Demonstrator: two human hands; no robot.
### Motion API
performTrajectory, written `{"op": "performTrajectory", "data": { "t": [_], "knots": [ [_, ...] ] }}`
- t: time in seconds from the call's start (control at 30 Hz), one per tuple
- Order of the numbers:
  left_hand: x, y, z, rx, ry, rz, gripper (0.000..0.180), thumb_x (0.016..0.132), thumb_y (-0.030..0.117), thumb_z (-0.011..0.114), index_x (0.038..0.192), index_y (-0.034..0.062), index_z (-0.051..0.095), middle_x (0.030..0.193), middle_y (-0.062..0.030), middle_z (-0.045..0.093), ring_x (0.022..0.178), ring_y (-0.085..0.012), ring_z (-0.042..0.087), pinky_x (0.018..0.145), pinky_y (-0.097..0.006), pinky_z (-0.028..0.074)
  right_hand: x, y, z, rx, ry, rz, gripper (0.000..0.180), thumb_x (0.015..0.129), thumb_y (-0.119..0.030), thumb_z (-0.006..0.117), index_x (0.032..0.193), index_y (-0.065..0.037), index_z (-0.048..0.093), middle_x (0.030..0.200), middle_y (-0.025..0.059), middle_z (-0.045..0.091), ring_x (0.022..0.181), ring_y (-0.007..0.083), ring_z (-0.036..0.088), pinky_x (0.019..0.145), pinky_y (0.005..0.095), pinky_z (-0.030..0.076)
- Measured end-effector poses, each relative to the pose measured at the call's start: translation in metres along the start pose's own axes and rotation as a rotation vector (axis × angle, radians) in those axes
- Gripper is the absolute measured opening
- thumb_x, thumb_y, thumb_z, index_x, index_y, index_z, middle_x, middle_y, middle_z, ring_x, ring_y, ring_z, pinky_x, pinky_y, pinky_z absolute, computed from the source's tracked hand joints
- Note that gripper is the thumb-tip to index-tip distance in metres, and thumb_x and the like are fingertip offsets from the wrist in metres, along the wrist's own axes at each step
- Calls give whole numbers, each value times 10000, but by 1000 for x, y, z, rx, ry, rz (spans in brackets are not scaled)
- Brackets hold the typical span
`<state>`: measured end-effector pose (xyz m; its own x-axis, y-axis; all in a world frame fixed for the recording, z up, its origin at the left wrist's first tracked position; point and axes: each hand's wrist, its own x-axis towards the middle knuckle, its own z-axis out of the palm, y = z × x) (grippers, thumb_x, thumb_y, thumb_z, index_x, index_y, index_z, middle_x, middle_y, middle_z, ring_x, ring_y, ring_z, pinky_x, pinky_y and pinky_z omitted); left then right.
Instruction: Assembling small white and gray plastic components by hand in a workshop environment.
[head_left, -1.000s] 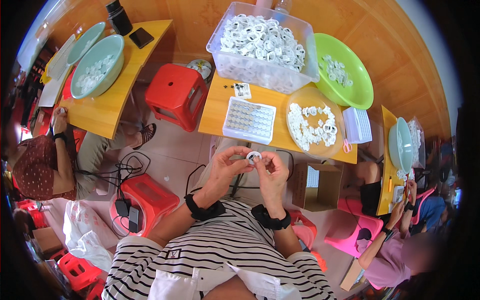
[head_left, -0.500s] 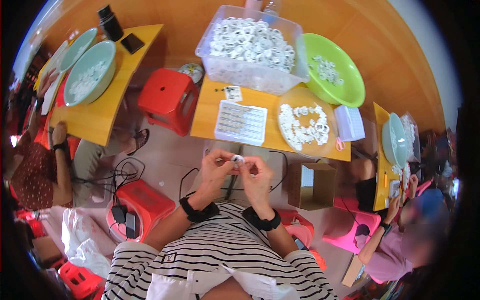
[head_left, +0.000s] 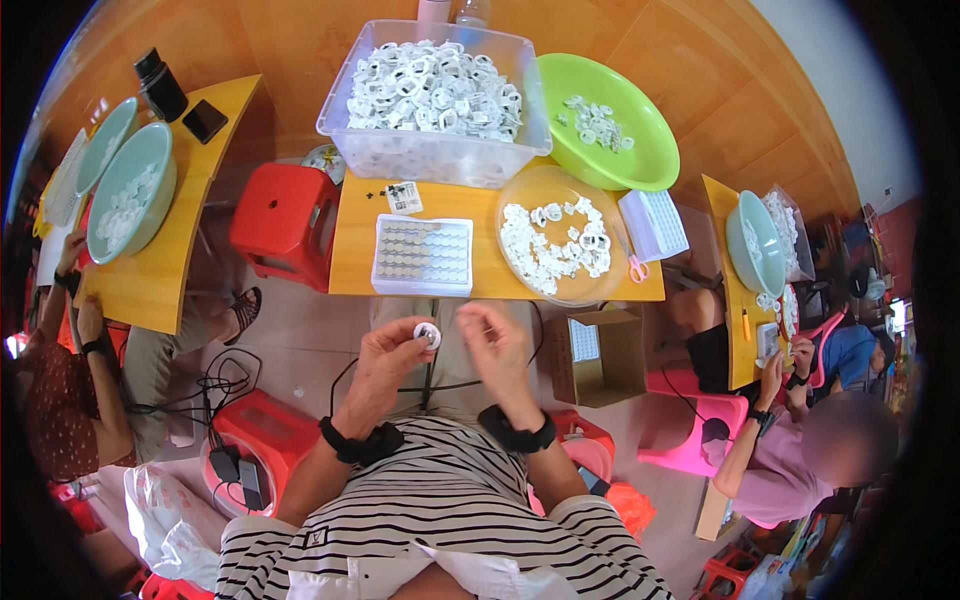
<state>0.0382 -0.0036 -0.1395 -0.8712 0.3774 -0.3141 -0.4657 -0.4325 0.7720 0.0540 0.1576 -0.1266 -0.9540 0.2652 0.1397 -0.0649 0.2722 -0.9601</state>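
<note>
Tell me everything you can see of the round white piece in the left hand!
The round white piece is small, with a pale rim around a darker middle, and looks like plastic. The left hand pinches it, round face turned up, short of the yellow table, apart from the right hand. Finer parts are too small to tell.

Orange wood wall (head_left: 690,100), pale floor (head_left: 302,345), yellow tables (head_left: 350,245), red stool (head_left: 278,210)

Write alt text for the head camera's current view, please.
A person's left hand holds a small round white part; the right hand is nearby, apart from it. Beyond them, a yellow-brown table bears a tray of small discs, a clear round dish of white pieces and a clear bin heaped with white parts, beside a green basin.
</note>
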Motion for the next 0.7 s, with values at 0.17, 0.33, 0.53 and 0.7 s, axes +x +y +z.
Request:
{"op": "performTrajectory", "data": {
  "t": [0.17,0.33,0.53,0.7],
  "knots": [
    [-2,1,-8,9,29,-41,247,813,-6,565,1059,-13,596,873,-60,627,743,-102,595,667,-212,494,50,20,-75,-296,267,-110,92,783,-76,611,834,-1,628,721,107,608,614,181,575,562,290,451],
    [-2,3,-1,0,24,-77,250,817,-1,554,1064,-15,591,857,-55,626,696,-102,609,652,-213,515,76,55,-118,-575,153,-31,123,731,-39,630,849,-5,630,772,129,605,676,243,601,606,330,468],
    [-4,4,4,-4,51,-101,254,822,5,547,1072,-14,587,851,-56,628,696,-114,628,652,-231,543,85,68,-105,-726,72,-53,227,683,-68,667,901,-22,624,831,145,557,763,328,573,669,394,460],
    [-3,4,2,-20,59,-108,252,824,6,549,1073,-12,588,855,-61,629,699,-120,629,659,-230,542,88,70,-104,-735,53,-47,212,700,-81,655,902,-24,620,845,156,549,755,343,566,660,408,454]
  ]
}}
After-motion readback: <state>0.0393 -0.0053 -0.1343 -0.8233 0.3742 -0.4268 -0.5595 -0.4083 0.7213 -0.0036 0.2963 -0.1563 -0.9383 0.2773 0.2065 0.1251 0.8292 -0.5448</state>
